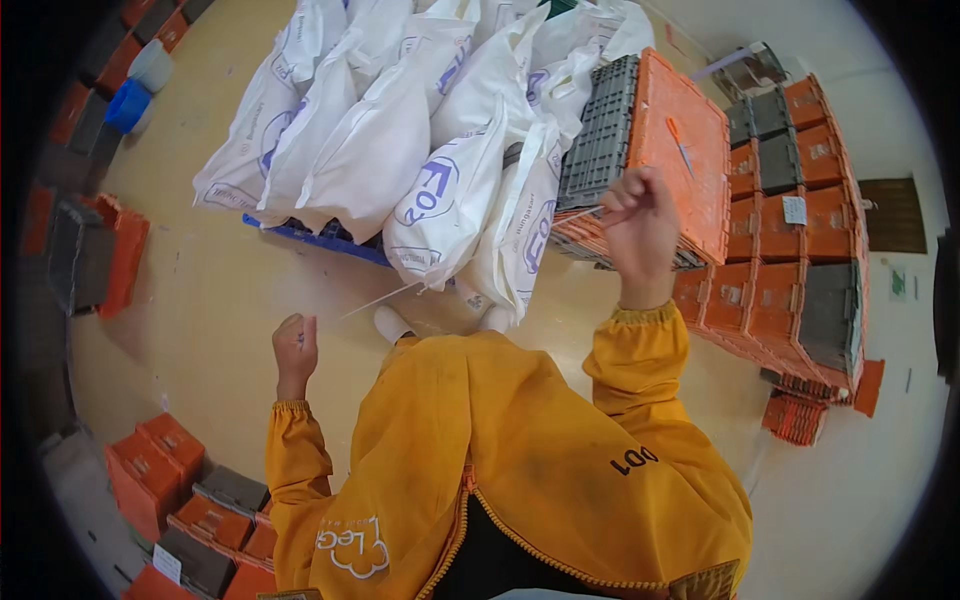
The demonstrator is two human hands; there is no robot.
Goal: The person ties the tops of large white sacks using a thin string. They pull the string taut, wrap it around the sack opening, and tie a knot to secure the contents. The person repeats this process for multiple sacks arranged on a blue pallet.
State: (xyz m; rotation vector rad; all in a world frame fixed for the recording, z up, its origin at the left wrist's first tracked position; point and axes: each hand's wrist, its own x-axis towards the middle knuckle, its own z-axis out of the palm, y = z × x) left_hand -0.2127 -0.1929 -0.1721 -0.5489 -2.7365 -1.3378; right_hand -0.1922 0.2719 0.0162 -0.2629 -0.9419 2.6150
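A full white woven sack (442, 199) with purple print leans toward me at the front of a group of sacks. Thin white string (382, 300) runs from its lower end toward my left hand (295, 346), which is closed in a fist left of my feet. Higher on the right, my right hand (637, 214) pinches another length of string that slants up from the sacks. It is raised in front of the orange crate stack. Beside the front sack, another printed sack (525, 225) stands close to my shoe.
Several white sacks (367, 135) rest on a blue pallet (322, 244). An orange-handled knife (681, 146) lies on an orange crate (675, 202) at right. Stacked orange and grey crates (780, 202) line the wall; more crates (157, 457) stand at lower left. Buckets (129, 105) sit at upper left.
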